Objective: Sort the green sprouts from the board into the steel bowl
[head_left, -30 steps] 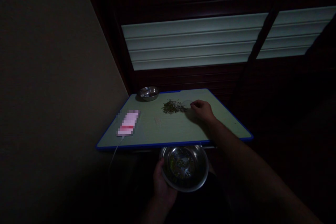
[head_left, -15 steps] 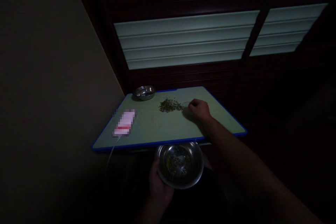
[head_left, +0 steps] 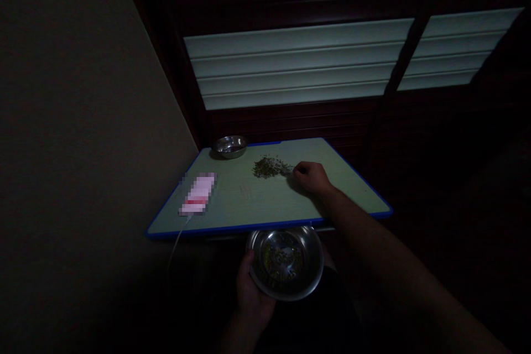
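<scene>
My left hand (head_left: pixel 254 293) grips the left rim of a metal bowl (head_left: pixel 309 282), held just below the table's front edge. Small green-yellow bits lie in the bottom of this bowl. On the light green tabletop (head_left: pixel 224 204) there is a loose pile of small dark greenish grains (head_left: pixel 267 167). My right hand (head_left: pixel 312 177) is at the right edge of the pile, fingers pinched together. From its fingertips a small pale, see-through piece reaches into the grains; its exact kind is too dim to tell.
A smaller metal bowl (head_left: pixel 230 147) stands at the table's back left corner. Nearer me on the left lies a phone (head_left: pixel 199 193) with a blurred screen, and its white cable (head_left: pixel 176 243) hangs over the front edge. A wall (head_left: pixel 83 121) borders the left; slatted cabinet doors (head_left: pixel 298 66) rise behind.
My right hand has moved slightly left, closer to the pile, and the pale piece now touches the grains. My left hand still holds the bowl in the same place.
</scene>
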The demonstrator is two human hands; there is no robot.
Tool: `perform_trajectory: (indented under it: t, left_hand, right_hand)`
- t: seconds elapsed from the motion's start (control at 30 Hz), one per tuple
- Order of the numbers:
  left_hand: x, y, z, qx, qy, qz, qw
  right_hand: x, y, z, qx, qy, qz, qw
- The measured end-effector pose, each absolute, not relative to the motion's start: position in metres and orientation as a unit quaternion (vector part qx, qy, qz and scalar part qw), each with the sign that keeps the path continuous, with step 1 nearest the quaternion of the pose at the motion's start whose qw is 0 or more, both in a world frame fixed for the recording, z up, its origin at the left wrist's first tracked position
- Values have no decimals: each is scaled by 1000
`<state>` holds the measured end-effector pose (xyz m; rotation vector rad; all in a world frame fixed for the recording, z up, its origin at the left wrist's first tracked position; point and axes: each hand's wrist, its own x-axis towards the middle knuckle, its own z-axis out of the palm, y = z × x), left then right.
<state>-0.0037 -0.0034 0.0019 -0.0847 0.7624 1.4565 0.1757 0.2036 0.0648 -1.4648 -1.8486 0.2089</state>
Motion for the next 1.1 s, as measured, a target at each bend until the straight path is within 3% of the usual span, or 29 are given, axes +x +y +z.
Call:
perform_trajectory:
  t: [0.67,1.1]
  left_hand:
    - [-2,-4,3,-36,344,648,679]
    - [-3,-4,0,-46,338,643,685]
  right_hand:
    - [164,211,62,-522,-757,102,379]
    - [157,210,64,-484,-763,189,385]
